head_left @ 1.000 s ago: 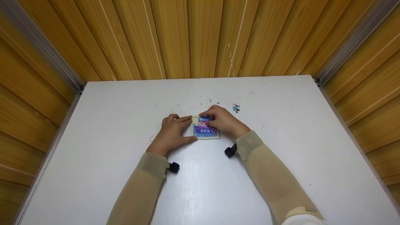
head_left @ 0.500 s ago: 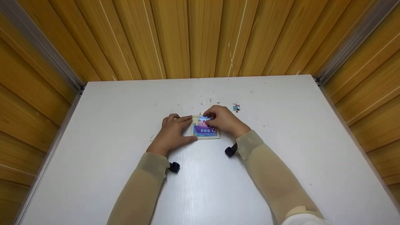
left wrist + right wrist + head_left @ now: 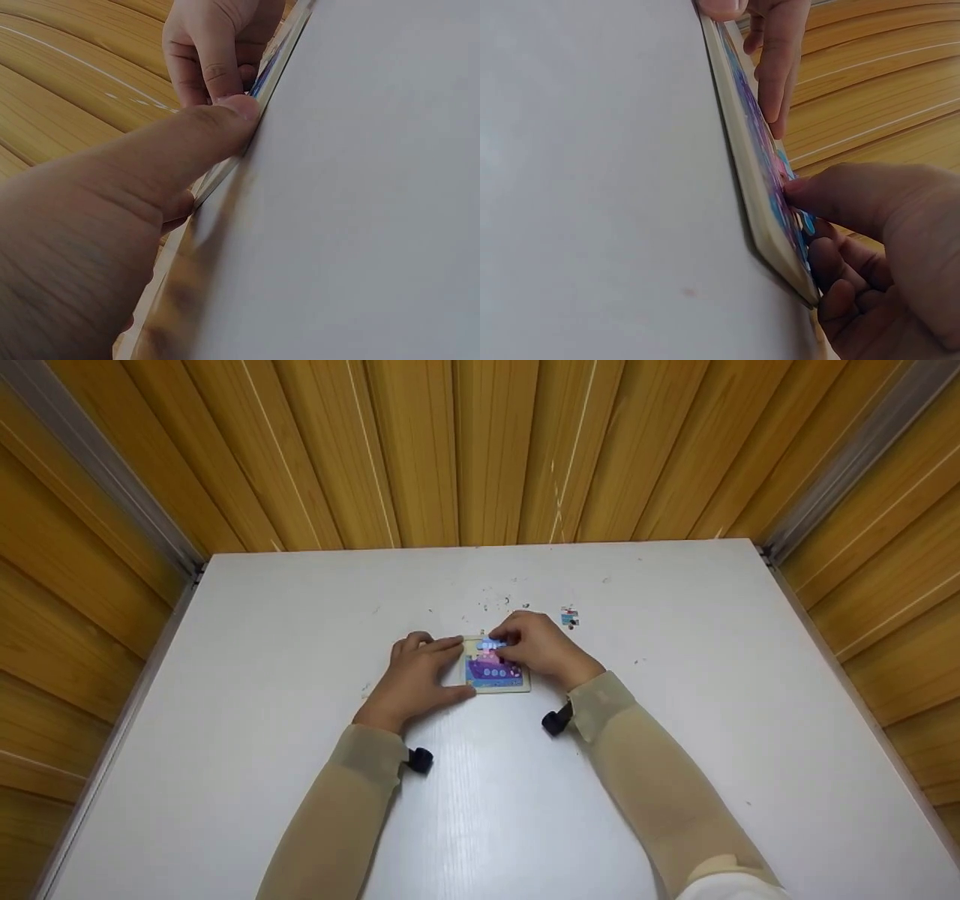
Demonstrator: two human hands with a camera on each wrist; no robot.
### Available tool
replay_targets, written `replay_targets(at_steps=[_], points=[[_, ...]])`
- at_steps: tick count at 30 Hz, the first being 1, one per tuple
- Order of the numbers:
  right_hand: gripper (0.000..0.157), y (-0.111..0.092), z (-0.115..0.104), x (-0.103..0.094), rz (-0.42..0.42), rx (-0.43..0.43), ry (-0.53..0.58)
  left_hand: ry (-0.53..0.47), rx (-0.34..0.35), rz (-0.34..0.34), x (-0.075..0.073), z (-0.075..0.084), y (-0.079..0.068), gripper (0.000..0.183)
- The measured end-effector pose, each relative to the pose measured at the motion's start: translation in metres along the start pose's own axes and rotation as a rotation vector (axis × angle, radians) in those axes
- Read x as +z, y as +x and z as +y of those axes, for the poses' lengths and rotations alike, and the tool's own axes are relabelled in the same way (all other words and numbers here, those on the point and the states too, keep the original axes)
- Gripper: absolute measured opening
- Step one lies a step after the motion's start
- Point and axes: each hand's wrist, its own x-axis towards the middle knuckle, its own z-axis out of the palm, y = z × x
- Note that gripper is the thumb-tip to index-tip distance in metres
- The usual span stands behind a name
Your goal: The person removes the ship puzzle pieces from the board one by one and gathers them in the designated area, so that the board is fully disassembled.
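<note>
A small jigsaw puzzle board (image 3: 495, 683) with a pale rim and a purple boat picture lies on the white table. My left hand (image 3: 416, 679) holds its left side, thumb at the lower left corner and fingers at the upper left. Over the board's upper right, my right hand (image 3: 544, 649) pinches a light-blue puzzle piece (image 3: 808, 223) between thumb and fingers. The right fingers partly hide that piece and the picture under it. In the left wrist view, the left thumb (image 3: 240, 107) presses on the board's edge.
More puzzle pieces (image 3: 570, 618) lie in a small cluster to the right, beyond my right hand. Dark specks and scuffs (image 3: 506, 601) mark the table (image 3: 300, 607) behind the board. Yellow wood-look panels (image 3: 487, 450) stand along the back and sides.
My right fingertips have shifted slightly right along the board's top, showing more of the light-blue part of the picture. The left hand and board stay in place.
</note>
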Motion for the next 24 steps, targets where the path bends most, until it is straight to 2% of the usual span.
replay_targets(at_steps=[6,24], points=[[0.038,0.0002,0.0019,-0.0011,-0.023,0.028,0.016,-0.004,-0.003,0.002,0.0003,-0.0005,-0.0006,0.089],[0.036,-0.0001,0.0029,-0.0037,-0.024,0.036,0.037,-0.021,-0.02,-0.014,-0.0016,0.0013,-0.0019,0.09]])
